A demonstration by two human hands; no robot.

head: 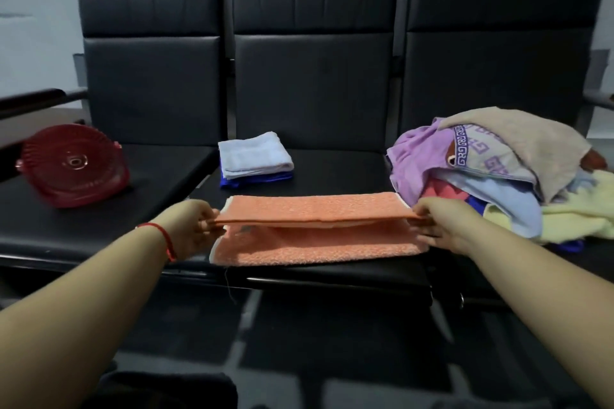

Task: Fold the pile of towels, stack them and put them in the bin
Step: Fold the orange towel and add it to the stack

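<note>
An orange towel [315, 242] lies across the middle black seat, its upper layer lifted and partly doubled over the lower one. My left hand [191, 227] pinches the fold's left end, and my right hand [442, 221] pinches its right end. Behind it sits a small stack of folded towels [254, 158], a pale blue one on top of a dark blue one. A loose pile of unfolded towels [505, 173] in purple, beige, blue and yellow covers the right seat. The red bin [71, 168] lies tipped on the left seat, its underside facing me.
The three black seats [332, 173] form one bench with tall backrests against a pale wall. The bench's front edge [299, 276] runs just below the orange towel. A dark tiled floor lies below, and a dark armrest [36, 100] stands at far left.
</note>
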